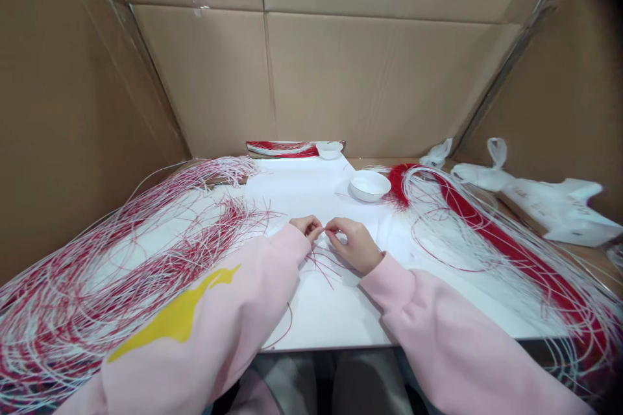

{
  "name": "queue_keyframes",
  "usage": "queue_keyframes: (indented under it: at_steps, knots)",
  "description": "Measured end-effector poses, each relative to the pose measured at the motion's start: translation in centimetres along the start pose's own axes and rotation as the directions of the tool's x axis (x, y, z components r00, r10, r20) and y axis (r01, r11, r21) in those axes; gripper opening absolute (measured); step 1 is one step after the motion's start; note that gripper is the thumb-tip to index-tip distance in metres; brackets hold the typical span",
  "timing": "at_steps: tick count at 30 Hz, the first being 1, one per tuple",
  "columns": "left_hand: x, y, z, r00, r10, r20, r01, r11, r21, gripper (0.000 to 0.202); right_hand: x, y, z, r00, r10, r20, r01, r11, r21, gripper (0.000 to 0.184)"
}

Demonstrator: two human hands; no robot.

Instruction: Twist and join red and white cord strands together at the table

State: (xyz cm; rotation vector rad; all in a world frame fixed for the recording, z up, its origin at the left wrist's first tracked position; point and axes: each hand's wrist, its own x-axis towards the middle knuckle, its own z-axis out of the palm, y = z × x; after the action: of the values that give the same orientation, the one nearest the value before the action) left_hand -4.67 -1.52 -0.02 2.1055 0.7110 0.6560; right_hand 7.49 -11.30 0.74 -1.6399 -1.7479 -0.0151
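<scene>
My left hand [307,227] and my right hand [351,243] meet at the middle of a white table sheet [296,191], fingertips almost touching. Both are closed in a pinch on thin red cords [322,262] that trail toward me over the sheet. Pink sleeves cover both arms; the left one bears a yellow shape. A large loose pile of red and white cords [121,253] spreads left of my left hand. A thick bundle of red and white cords [491,233] runs along the right of my right hand.
A white bowl [370,185] stands behind my hands, a smaller white dish [329,150] and a wrapped red bundle [280,148] farther back. White plastic bags [555,204] lie at the far right. Cardboard walls [370,78] enclose the table on three sides.
</scene>
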Motion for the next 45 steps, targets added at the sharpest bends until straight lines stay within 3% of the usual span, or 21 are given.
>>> queue_keyframes:
  at_steps: [7,13,17,21,26,30,38,45]
  knots:
    - [0.0,0.0,0.0,1.0,0.018,-0.019,-0.018,0.999,0.032,0.008,0.0,0.2,-0.1,0.999,0.037,-0.018,-0.037,0.999,-0.006,0.006]
    - [0.1,-0.4,0.3,0.997,0.062,-0.048,-0.061,0.998,0.016,0.009,0.1,0.0,-0.1,0.999,0.025,-0.033,-0.02,0.991,0.131,0.007]
    - [-0.1,-0.2,0.2,0.996,0.074,-0.05,-0.075,0.997,-0.014,0.01,0.5,0.3,-0.7,0.99,0.114,-0.081,-0.092,0.965,0.244,0.008]
    - [-0.2,0.0,0.0,0.997,0.062,-0.05,-0.061,0.998,0.011,0.012,1.1,2.1,-2.1,0.961,0.241,-0.134,-0.186,0.926,0.33,0.012]
    - [-0.1,0.0,-0.2,0.998,0.037,-0.045,-0.033,0.995,0.099,0.012,0.9,5.6,-3.4,0.932,0.36,0.036,-0.354,0.888,0.293,0.016]
    - [-0.2,-0.1,-0.2,0.999,0.035,-0.03,-0.03,0.988,0.148,0.012,0.4,6.9,-3.6,0.916,0.385,0.113,-0.4,0.9,0.172,0.015]
    - [-0.1,-0.6,0.2,0.999,0.034,0.009,-0.035,0.983,0.182,0.013,0.4,5.8,-3.2,0.935,0.305,0.18,-0.341,0.912,0.227,0.01]
    - [0.2,-1.1,0.4,0.999,0.038,0.036,-0.044,0.982,0.184,0.012,0.1,4.9,-2.4,0.925,0.289,0.246,-0.366,0.852,0.375,0.012]
